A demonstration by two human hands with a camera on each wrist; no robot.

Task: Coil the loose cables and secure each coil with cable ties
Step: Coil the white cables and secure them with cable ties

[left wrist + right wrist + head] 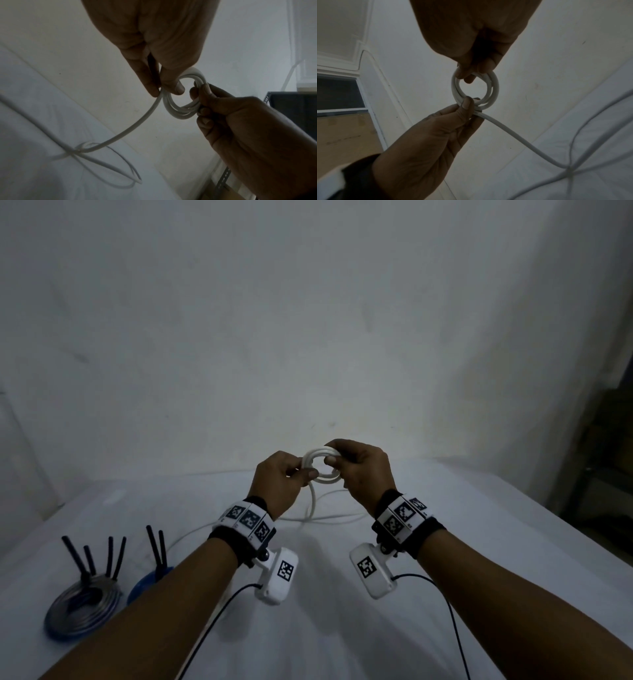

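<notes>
A small white cable coil [321,478] of a few turns is held up above the table between both hands. My left hand [306,470] pinches its left side, where the loose white cable [311,503] leaves the coil and drops to the cloth. My right hand [337,455] pinches the coil's upper right side. In the left wrist view the left hand [164,92] nips the coil [175,112] from above and the right hand [199,97] grips it from the right. The right wrist view shows the right hand [465,77] on top of the coil [495,86] and the left hand [471,108] below, with the loose cable [513,134] trailing down.
On the white-clothed table [342,638], at the near left, lie a grey-blue coiled cable [82,607] and a blue coil [147,587], each with black cable ties [92,556] sticking up. A plain wall stands behind. A dark shelf [606,457] is at the far right.
</notes>
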